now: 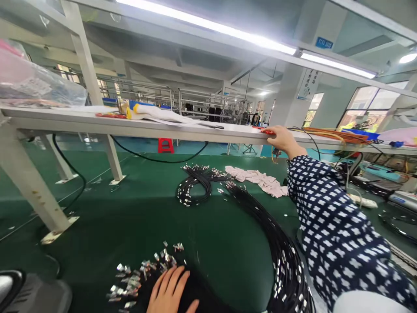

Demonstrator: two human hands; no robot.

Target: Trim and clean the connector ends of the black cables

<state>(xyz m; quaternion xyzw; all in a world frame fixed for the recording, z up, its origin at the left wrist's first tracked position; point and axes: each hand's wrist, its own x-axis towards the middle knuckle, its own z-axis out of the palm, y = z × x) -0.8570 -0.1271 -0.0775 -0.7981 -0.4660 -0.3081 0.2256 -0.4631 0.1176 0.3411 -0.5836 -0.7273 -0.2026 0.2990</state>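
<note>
My left hand (171,290) lies flat on a bundle of black cables (203,289) at the bottom of the head view, fingers stretched and thumb apart. Shiny metal connectors (137,278) fan out at that bundle's end. Stretched forward, my right hand (282,138) is at the edge of the raised shelf (234,133). Its fingers are closed over a thin red thing (260,128), partly hidden, whose kind I cannot make out. A long bundle of black cables with silvery tags (276,237) curves down beside my right sleeve.
A looped cable bundle (194,191) and a pinkish cloth (257,177) lie on the green mat (146,221). White material with a yellow end (159,114) rests on the shelf. Shelf legs (39,187) stand at left; a grey device (42,293) occupies the lower left corner.
</note>
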